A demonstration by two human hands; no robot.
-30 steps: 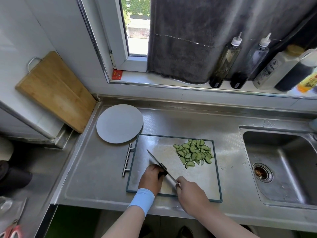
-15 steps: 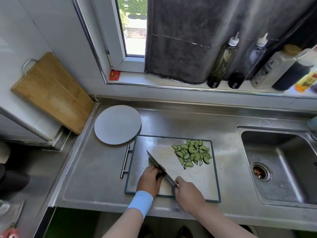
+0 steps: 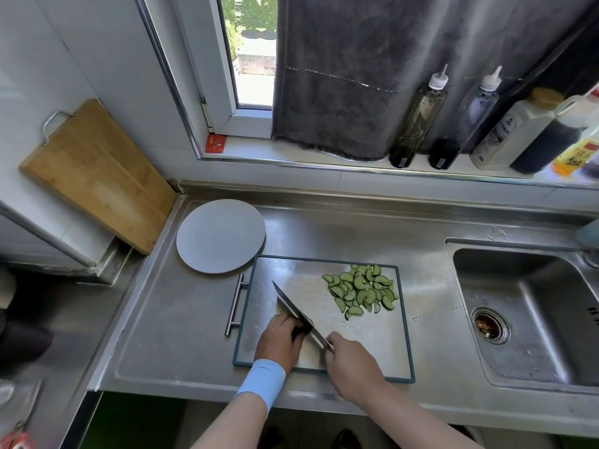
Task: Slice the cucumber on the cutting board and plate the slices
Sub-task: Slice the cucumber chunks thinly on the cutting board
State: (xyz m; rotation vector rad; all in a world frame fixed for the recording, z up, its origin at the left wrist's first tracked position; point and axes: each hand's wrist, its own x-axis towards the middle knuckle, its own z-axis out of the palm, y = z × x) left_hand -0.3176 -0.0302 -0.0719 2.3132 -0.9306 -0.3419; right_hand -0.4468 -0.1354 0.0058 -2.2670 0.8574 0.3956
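cucumber (image 3: 299, 328) as a short dark stub near the front left of the cutting board (image 3: 372, 348), mostly hidden under the left hand (image 3: 278, 340). fingers of that hand curled down over the stub, pinning it to the board, knuckles close against the flat of the knife (image 3: 291, 307). pale blue wristband (image 3: 263, 382) on the left wrist. right hand (image 3: 353, 362) clenched round the knife handle, the handle itself buried in the fist and only the blade showing. blade slanted from the right hand up and to the left, tip over the board's left half, edge down at the stub; impossible to tell whether through it or just resting on it. slices (image 3: 361, 291) heaped in a loose pile of green half-moons at the board's far right corner, well apart from both hands. plate (image 3: 220, 236) round and grey, on the counter (image 3: 181, 335) just beyond the board's far left corner, rim touching it or nearly so. wooden board (image 3: 97, 173) propped against the wall at left. sink (image 3: 534, 319) to the right, with bottles (image 3: 418, 118) lined up on the windowsill (image 3: 252, 149) above.
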